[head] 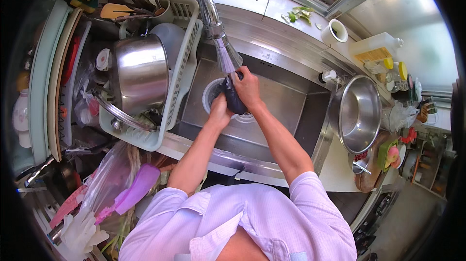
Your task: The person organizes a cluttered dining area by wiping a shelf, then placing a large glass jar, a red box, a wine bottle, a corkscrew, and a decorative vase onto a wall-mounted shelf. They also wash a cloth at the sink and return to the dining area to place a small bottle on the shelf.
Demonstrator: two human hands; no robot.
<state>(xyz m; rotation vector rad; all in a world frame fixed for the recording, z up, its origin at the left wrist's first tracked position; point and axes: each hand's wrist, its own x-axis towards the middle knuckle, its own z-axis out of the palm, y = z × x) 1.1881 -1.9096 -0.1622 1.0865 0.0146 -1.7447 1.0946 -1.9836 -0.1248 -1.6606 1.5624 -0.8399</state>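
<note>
Under the chrome faucet [226, 51], a dark, glossy eggplant [235, 99] is held between both hands over the steel sink [280, 97]. My right hand [248, 85] grips its upper end, close to the spout. From the lower left, my left hand [219, 106] supports it, with those fingers partly hidden behind it. A pale round bowl [207, 95] stands in the sink just behind my left hand. Part of the drain [244, 118] shows below the eggplant.
Left of the sink, a dish rack [178, 75] holds a steel pot [142, 73] and a lid [122, 111]. A steel basin [358, 115] stands on the right counter. Green peelings [300, 15] and a white cup [334, 31] are on the back ledge.
</note>
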